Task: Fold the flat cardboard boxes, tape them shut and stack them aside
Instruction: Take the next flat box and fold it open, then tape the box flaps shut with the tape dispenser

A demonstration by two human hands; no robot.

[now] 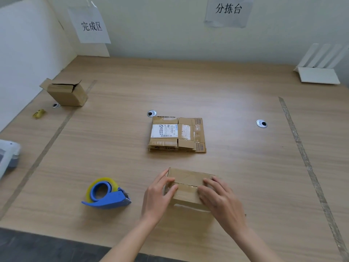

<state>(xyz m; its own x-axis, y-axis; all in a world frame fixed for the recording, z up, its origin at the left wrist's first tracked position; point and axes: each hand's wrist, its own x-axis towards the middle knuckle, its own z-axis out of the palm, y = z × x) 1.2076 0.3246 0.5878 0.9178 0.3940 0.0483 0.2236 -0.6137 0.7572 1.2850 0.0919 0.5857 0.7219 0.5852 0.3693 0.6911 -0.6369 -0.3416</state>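
A small folded cardboard box (187,183) stands on the wooden table (236,103) near its front edge. My left hand (159,195) presses flat on the box's left end and top flaps. My right hand (220,197) rests with straight fingers on its right end. A strip of clear tape shows along the top seam between my hands. A stack of flat cardboard boxes (176,134) with a white shipping label lies behind it, mid-table. The blue tape dispenser (105,194) with a yellowish roll lies to the left of my left hand.
Another folded box (66,93) with a gaping top stands at the far left behind a tape line. A yellow scrap (39,113) lies near it. Cable holes (261,123) dot the table. A white router (319,67) sits far right. A white object (7,156) is at the left edge.
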